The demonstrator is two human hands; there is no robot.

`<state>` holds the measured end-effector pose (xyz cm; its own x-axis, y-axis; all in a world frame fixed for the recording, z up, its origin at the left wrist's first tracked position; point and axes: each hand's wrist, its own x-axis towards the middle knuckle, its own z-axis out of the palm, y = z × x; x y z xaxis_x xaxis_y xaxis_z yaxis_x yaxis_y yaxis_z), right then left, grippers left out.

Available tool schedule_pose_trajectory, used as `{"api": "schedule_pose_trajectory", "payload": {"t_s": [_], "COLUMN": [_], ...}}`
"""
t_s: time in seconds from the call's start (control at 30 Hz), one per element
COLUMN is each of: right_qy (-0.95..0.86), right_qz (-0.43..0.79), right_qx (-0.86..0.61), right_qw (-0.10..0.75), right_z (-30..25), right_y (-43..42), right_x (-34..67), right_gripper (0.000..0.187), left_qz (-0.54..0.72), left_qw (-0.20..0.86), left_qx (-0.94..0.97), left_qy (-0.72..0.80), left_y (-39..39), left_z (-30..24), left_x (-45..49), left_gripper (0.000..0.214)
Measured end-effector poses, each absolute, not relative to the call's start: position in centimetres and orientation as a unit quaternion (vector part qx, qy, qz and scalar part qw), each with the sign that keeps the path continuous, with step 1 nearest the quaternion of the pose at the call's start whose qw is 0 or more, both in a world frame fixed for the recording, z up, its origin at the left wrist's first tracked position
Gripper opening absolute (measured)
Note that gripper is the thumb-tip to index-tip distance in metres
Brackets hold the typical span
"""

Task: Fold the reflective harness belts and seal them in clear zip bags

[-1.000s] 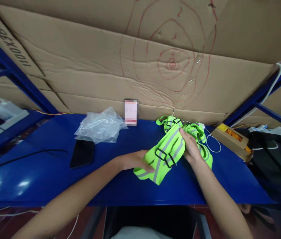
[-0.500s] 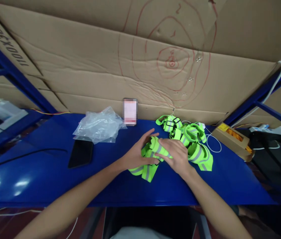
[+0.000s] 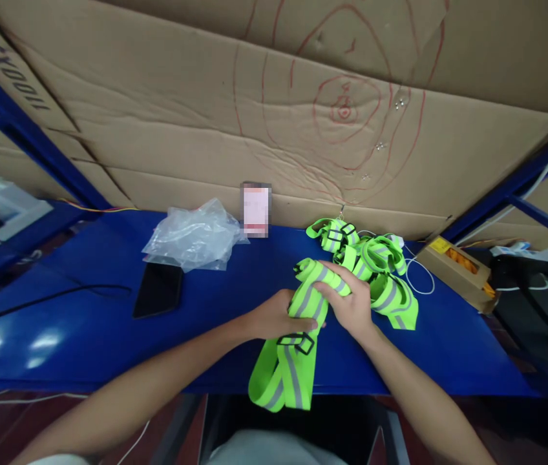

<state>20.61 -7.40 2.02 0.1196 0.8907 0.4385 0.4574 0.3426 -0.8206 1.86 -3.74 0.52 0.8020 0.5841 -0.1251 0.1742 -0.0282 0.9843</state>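
Far left on blue tabletop (image 3: 458,365), black cable (image 3: 61,292). Next, black smartphone (image 3: 158,294) lies flat, clear plastic bag (image 3: 194,236) just beyond it. Blurred pinkish card (image 3: 256,212) stands near cardboard panel (image 3: 172,123). Left hand (image 3: 281,316) grips yellow-green reflective strap (image 3: 309,300), thumb across it; looped lower end, below black buckles (image 3: 296,341), reaches past near edge. Right hand (image 3: 351,298) clasps rolled upper end. Beyond right hand, heap of similar straps (image 3: 381,255). Farther right, small carton (image 3: 463,284) with orange contents.

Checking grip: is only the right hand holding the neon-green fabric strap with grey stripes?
No, the left hand also grips the strap, below the right hand.
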Motion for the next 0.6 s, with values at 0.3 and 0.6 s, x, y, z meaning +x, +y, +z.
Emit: {"api": "schedule_pose_trajectory", "payload": {"t_s": [0.3, 0.6], "right_qy": [-0.351, -0.652], "right_qz": [0.673, 0.298], "right_qx": [-0.476, -0.516], "right_qw": [0.444, 0.469], "right_z": [1.2, 1.0], "right_y": [-5.8, -5.6], "right_x": [20.8, 21.5], "right_gripper": [0.042, 0.026], "left_qz": [0.108, 0.131], "left_qw": [0.646, 0.681], "left_qx": [0.711, 0.678], "left_qy": [0.256, 0.243], "left_y": [-1.6, -2.5], "left_z": [-0.7, -0.5], "left_x": [0.7, 1.1], "left_gripper": [0.049, 0.033]}}
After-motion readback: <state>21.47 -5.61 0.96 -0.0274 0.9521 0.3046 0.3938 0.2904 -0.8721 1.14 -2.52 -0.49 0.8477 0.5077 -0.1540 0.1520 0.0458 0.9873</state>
